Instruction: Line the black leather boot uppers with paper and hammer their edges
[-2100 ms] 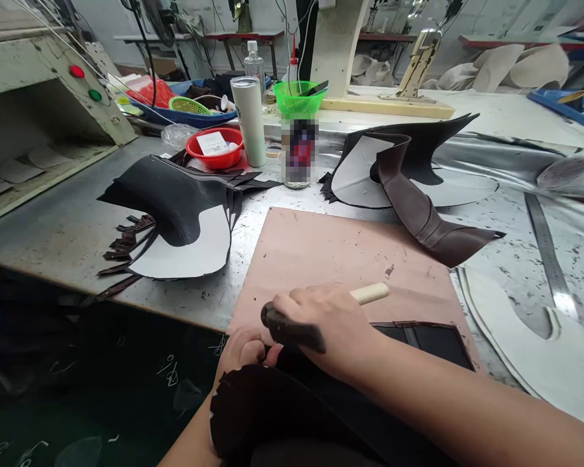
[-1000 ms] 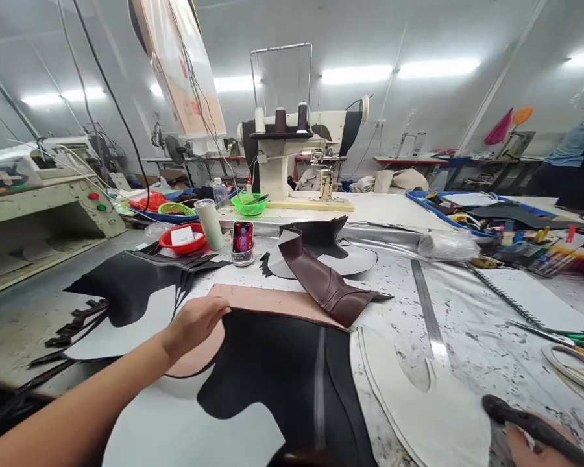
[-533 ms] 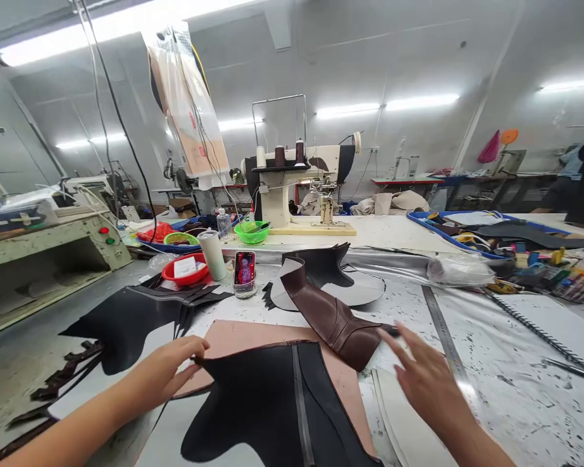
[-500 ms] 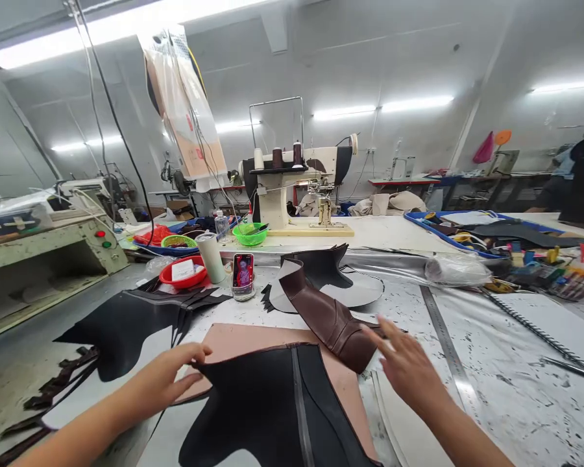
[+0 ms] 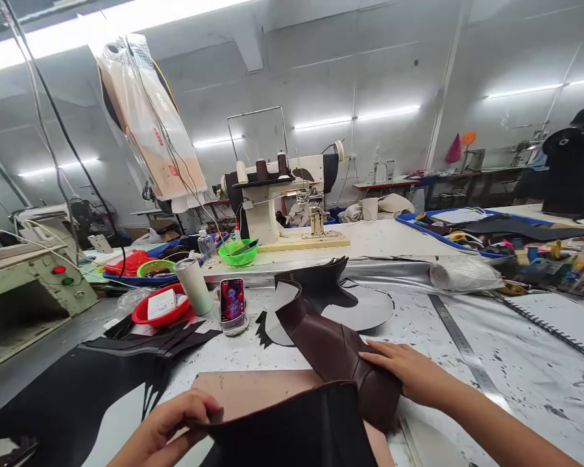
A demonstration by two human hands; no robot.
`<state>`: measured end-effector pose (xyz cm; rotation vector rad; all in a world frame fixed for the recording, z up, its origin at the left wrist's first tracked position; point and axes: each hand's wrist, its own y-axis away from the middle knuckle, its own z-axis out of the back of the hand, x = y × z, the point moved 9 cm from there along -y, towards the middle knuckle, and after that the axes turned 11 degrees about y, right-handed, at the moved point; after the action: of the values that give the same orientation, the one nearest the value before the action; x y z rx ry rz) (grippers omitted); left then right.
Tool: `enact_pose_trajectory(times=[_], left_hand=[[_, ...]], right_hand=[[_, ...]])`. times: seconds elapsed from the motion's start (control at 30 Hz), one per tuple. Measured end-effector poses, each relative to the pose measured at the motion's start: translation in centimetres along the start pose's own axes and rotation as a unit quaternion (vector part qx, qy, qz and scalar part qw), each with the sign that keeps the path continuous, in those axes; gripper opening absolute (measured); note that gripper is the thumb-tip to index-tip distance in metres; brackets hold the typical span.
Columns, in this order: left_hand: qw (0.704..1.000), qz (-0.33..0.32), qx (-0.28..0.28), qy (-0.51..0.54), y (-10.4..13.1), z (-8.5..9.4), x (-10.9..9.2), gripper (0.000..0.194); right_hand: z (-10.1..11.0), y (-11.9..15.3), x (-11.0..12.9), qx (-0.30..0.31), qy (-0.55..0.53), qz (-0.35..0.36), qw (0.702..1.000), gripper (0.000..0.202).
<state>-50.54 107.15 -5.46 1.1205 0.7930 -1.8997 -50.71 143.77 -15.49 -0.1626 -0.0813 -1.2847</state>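
Note:
My left hand is closed in a pinch on the top left corner of a black leather piece, whose upper edge is raised towards me. A lighter strip runs down that piece. On the right, my right hand has its fingers over a brown leather boot upper and grips its side; the thumb is hidden. Beneath both leather pieces lies a pink-beige sheet. Behind the brown upper is a stack of black leather pieces with pale undersides.
A sewing machine stands on the far table. Nearer are a phone, a tumbler, a red basket and a green basket. More black leather lies left. A steel ruler and spiral notebook lie right.
My right hand has come down from above the brown boot upper and taken hold of it. My left hand keeps its pinch as the black leather's edge lifts. The view has shifted.

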Motion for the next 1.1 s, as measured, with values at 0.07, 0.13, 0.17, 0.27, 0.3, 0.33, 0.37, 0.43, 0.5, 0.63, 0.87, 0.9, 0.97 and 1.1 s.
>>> enact_pose_trajectory(times=[0.07,0.13,0.17,0.27,0.3,0.33,0.37,0.43,0.5,0.63,0.87,0.9,0.97,1.1], left_hand=[[0.999,-0.048,0.013,-0.015,-2.0,-0.5,-1.7,0.014],[0.995,-0.098,0.024,-0.02,-4.6,-1.5,-3.5,0.012],[0.992,-0.123,0.021,-0.022,-6.1,-2.0,-4.4,0.012],[0.985,-0.162,-0.022,-0.063,-12.0,-3.8,-6.2,0.014],[0.983,-0.147,-0.056,-0.097,-14.3,-4.3,-6.2,0.015],[0.982,-0.136,-0.069,-0.11,-16.6,-5.1,-6.1,0.015],[0.982,-0.127,-0.077,-0.117,-18.8,-6.0,-5.9,0.017],[0.981,-0.096,-0.093,-0.138,-22.7,-7.5,-5.0,0.02],[0.977,-0.059,-0.122,-0.162,-25.5,-8.1,-3.7,0.02],[0.96,0.018,-0.187,-0.208,-28.0,-8.2,-1.5,0.013],[0.948,-0.057,-0.168,-0.265,-27.4,-12.5,-6.0,0.022],[0.947,-0.089,-0.146,-0.273,-27.1,-13.5,-6.8,0.024],[0.942,-0.148,-0.094,-0.287,-26.4,-15.2,-7.4,0.028],[0.932,-0.139,-0.029,-0.333,-24.9,-15.3,-3.4,0.084]], right_hand=[[0.3,-0.5,-1.0,-0.023,-0.14,-0.026,0.99,0.046],[0.5,-1.3,-4.0,-0.035,-0.281,-0.131,0.95,0.03],[0.5,-1.6,-5.7,-0.043,-0.328,-0.191,0.924,0.033],[1.2,-2.4,-10.8,-0.089,-0.319,-0.334,0.882,0.037],[1.7,-2.6,-12.2,-0.111,-0.283,-0.364,0.88,0.039],[2.2,-2.7,-13.4,-0.136,-0.245,-0.386,0.879,0.041],[2.7,-2.7,-14.5,-0.159,-0.214,-0.401,0.877,0.043],[3.3,-2.3,-15.9,-0.196,-0.185,-0.41,0.871,0.044],[3.7,-1.3,-16.7,-0.217,-0.181,-0.414,0.865,0.043],[4.7,2.4,-15.9,-0.276,-0.154,-0.418,0.852,0.049],[1.5,-0.3,-3.7,-0.249,0.122,-0.074,0.958,0.065],[0.9,-0.8,-3.1,-0.249,0.151,-0.073,0.954,0.063],[0.0,-2.1,-2.7,-0.247,0.193,-0.083,0.946,0.056],[-1.1,-4.0,-3.3,-0.206,0.245,-0.103,0.942,0.054]])
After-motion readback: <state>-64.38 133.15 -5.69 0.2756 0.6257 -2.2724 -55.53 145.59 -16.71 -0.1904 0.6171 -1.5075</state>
